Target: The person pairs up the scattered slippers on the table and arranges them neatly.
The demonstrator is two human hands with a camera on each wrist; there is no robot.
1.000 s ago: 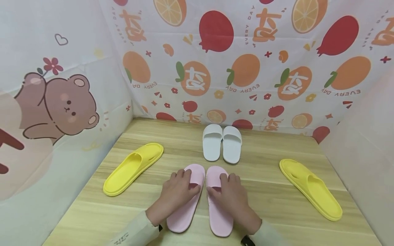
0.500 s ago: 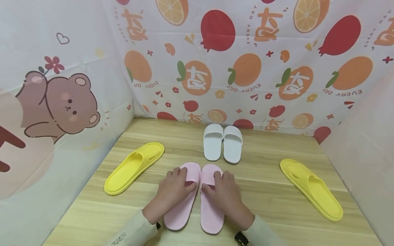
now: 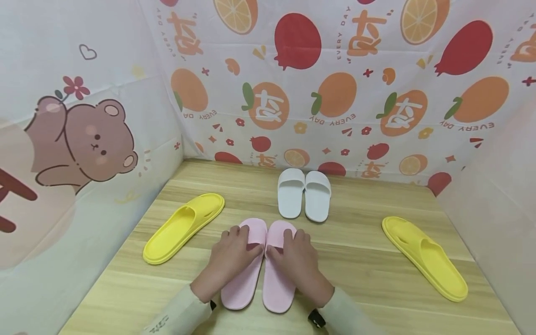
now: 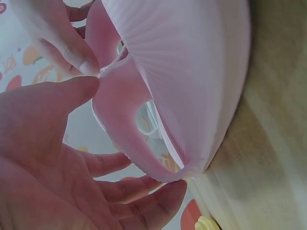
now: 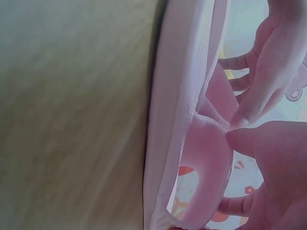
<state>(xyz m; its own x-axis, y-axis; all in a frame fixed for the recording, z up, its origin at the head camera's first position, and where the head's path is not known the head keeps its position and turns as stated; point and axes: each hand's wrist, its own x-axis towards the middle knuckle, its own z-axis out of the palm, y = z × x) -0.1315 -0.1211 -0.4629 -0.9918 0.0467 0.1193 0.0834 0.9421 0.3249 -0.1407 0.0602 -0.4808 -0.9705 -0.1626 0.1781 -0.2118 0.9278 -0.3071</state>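
Two pink slippers lie side by side on the floor in the head view, toes away from me, their inner edges meeting near the straps and the heels spread apart. My left hand (image 3: 229,255) grips the strap of the left pink slipper (image 3: 239,289), thumb at the inner side and fingers over the outer side. My right hand (image 3: 296,258) holds the right pink slipper (image 3: 278,292) the same way. In the left wrist view, the thumb presses the edge of the pink strap (image 4: 120,103). The right wrist view shows the other strap (image 5: 208,153) between thumb and fingers.
A pair of white slippers (image 3: 291,197) stands together near the back wall. One yellow slipper (image 3: 169,237) lies slanted at the left, another yellow slipper (image 3: 439,267) slanted at the right. Printed cloth (image 3: 297,97) walls the wood-patterned floor (image 3: 360,232) at the back and sides.
Both hands have slid the pink slippers to the left and slightly away from me. The gap between the two has closed near the straps. White and yellow slippers stay put.
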